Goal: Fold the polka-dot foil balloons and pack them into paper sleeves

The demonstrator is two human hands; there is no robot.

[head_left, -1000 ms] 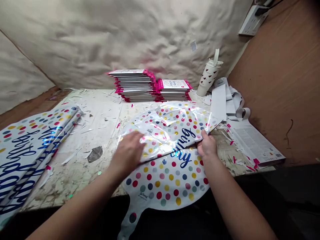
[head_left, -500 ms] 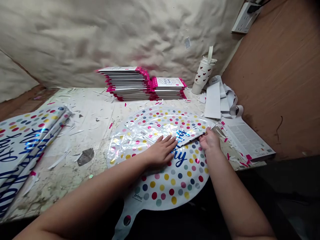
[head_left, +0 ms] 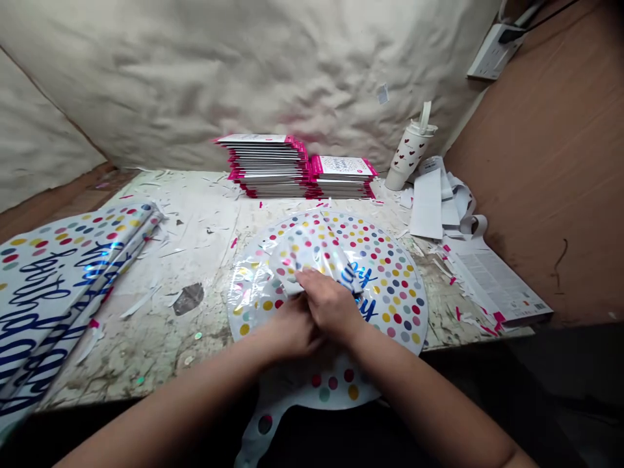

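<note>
Where the bench (head_left: 195, 260) runs out at the lower left of the frame, folded foil balloons (head_left: 63, 286) with coloured dots and blue script lie in a long pile. Further right, at the upper centre, two stacks of packaged balloons (head_left: 267, 168) with pink edges stand against the cloth wall. At lower centre, a round dotted foil balloon (head_left: 390, 305) lies flat on the bench, its neck hanging past the front edge, with one part gathered up in the middle. The left hand (head_left: 292, 328) sits against that gathered foil, its fingers hidden beneath the right hand, so their grip cannot be told. The right hand (head_left: 331, 305) closes over the fold, fingers (head_left: 316, 283) clasping the foil. At the upper right stands a heart-patterned tumbler (head_left: 408, 153), with white paper strips (head_left: 429, 205) beside it and a printed sheet (head_left: 497, 279) further right.
</note>
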